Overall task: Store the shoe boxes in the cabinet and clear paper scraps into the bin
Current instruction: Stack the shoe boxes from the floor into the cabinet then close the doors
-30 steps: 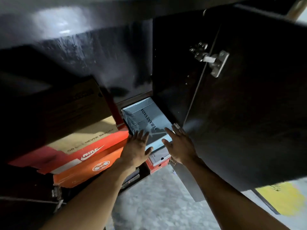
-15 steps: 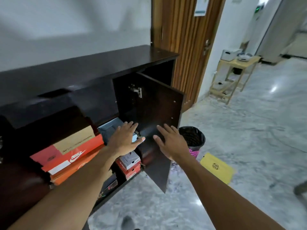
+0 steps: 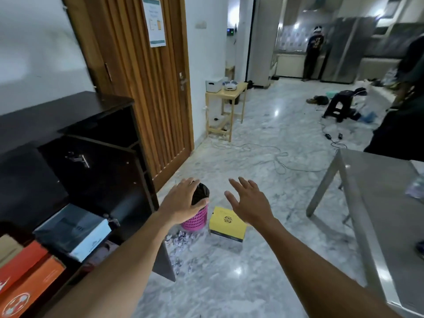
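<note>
The dark cabinet [image 3: 68,115] stands at the left with its door [image 3: 110,180] swung open. Inside lie a grey-blue shoe box [image 3: 75,230] and orange shoe boxes [image 3: 25,278]. On the floor sits a yellow shoe box [image 3: 226,224], beside a pink bin [image 3: 195,220] with a black liner. White paper scraps [image 3: 183,242] lie scattered in front of the bin. My left hand [image 3: 185,203] hovers open in front of the bin. My right hand [image 3: 249,200] is open above the yellow box. Both hold nothing.
A grey metal table [image 3: 376,198] stands at the right. A wooden door [image 3: 142,88] and a small wooden side table [image 3: 226,106] line the left wall. Cables [image 3: 275,157] trail over the marble floor. A dark stool [image 3: 339,106] and people stand farther back.
My view has pulled back and swung right, away from the cabinet. Both hands left the grey-blue box inside and now reach over the bin and the yellow box.
</note>
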